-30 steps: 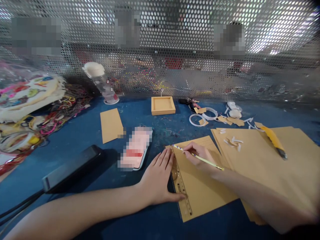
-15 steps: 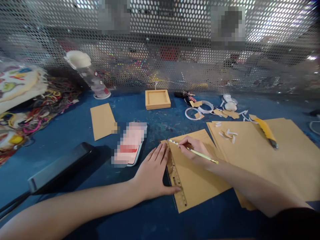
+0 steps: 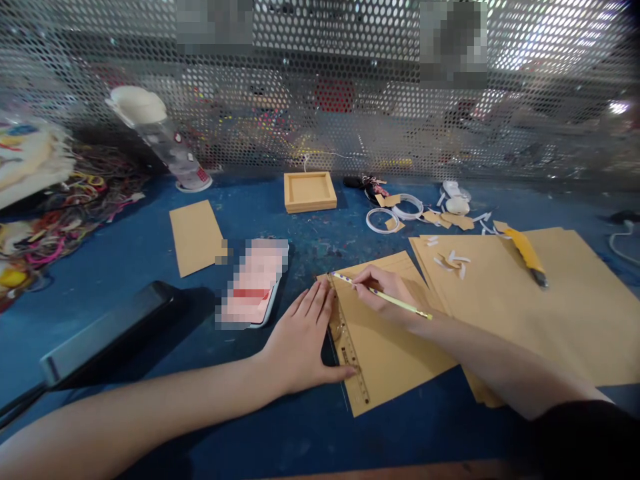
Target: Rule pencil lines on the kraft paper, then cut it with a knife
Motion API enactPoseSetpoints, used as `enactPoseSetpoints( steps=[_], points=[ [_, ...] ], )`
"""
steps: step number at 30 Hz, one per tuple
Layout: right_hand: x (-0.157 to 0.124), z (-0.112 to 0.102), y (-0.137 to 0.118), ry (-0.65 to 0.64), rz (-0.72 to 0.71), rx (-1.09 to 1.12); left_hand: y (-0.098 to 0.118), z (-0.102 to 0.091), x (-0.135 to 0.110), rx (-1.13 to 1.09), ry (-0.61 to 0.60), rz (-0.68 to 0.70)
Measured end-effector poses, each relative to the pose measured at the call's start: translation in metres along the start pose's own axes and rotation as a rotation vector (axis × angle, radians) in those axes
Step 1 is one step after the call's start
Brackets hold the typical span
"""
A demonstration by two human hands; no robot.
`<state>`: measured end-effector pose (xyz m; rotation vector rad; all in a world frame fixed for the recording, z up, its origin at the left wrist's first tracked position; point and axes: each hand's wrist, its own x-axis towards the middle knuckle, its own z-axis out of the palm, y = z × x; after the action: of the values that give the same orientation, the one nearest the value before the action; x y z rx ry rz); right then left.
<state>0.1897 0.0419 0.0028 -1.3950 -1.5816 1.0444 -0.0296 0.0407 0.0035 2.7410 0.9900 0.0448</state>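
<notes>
- Both hands work on one brown sheet (image 3: 395,360): my left hand (image 3: 300,343) lies flat with its fingers spread, fingertips against the ruler (image 3: 351,353). My right hand (image 3: 390,290) pinches a pencil (image 3: 400,304).
- The pencil tip touches the sheet at the ruler's far end. Its long axis slants from there back to my right.
- The ruler lies along the sheet's left edge, pointing away from me, its far end leaning slightly left.
- Right of my right hand is a stack of brown sheets (image 3: 560,313) with a yellow utility knife (image 3: 525,257) on it.
- Beyond my hands sits a shallow wooden tray (image 3: 309,203), its bare floor showing.
- Far left of that leans a clear bottle (image 3: 165,147); I cannot tell its contents.
</notes>
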Motion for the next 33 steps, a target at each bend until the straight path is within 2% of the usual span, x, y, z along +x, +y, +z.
enactPoseSetpoints(
  steps=[17, 33],
  points=[
    [-0.001, 0.0017, -0.0001, 0.02, -0.013, 0.005, 0.0021, -0.004, 0.0006, 0.042, -0.06, -0.018],
    [0.0002, 0.0021, 0.0093, 0.036, -0.056, -0.034, 0.0035, -0.0023, 0.0008, 0.085, -0.065, -0.01]
  ],
)
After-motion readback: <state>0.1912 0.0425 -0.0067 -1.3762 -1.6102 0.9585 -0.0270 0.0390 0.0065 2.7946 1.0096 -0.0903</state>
